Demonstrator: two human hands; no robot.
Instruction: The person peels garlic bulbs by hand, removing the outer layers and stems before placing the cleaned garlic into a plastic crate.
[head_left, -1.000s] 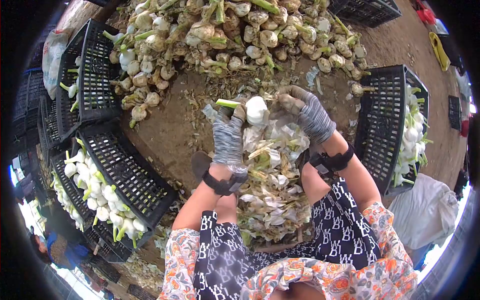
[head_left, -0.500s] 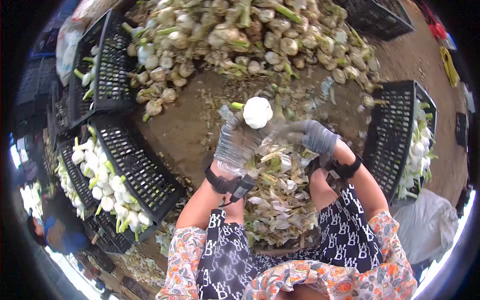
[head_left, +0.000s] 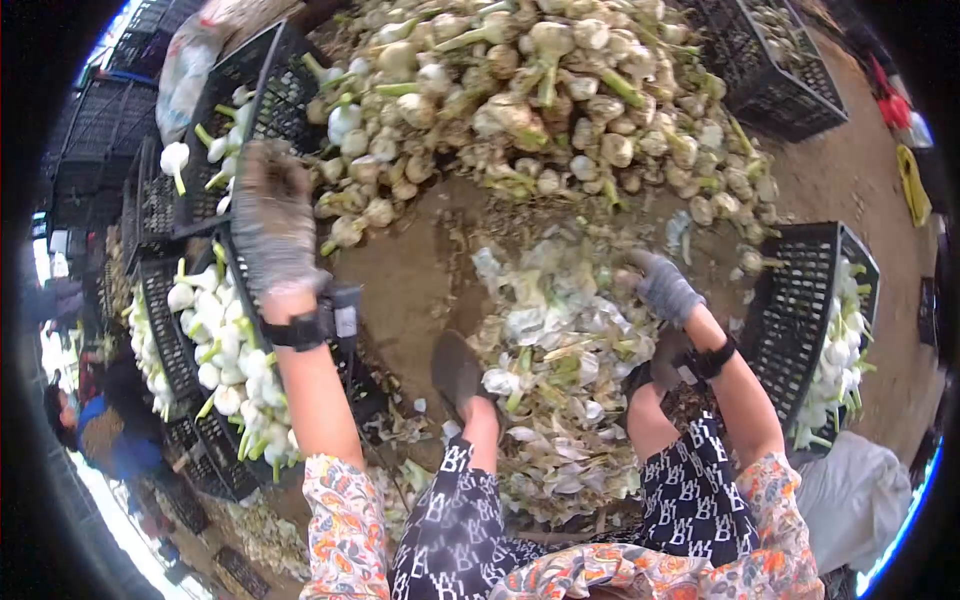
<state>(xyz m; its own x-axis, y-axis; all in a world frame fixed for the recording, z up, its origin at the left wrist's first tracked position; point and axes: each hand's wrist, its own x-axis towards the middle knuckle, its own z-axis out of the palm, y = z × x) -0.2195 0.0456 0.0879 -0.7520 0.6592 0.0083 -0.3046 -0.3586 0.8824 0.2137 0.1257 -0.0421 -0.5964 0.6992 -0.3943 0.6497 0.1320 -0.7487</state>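
Observation:
My left hand point(head_left: 275, 220), in a dirty grey glove, stretches out at the near side of the upper left black crate point(head_left: 285, 85). Its fingers are blurred but look extended, with nothing visible in them. Just past them, at the crate's outer side, a white garlic bulb point(head_left: 174, 158) shows apart from the hand, its stem pointing down. My right hand point(head_left: 665, 287), gloved with bare fingertips, hovers above the right edge of the peeled-skin heap point(head_left: 560, 350). Its fingers are loosely bent and apart, with no bulb in them.
A large pile of untrimmed garlic point(head_left: 520, 100) lies ahead on the ground. Clean bulbs fill the lower left crate point(head_left: 235, 250) and the right crate point(head_left: 795, 310). Another black crate point(head_left: 775, 85) stands at upper right. A person point(head_left: 110, 430) is at far left.
My left hand has swung from the middle to the upper left and let go of the white garlic bulb. My right hand has drawn apart from it, over the skins. The view has shifted slightly.

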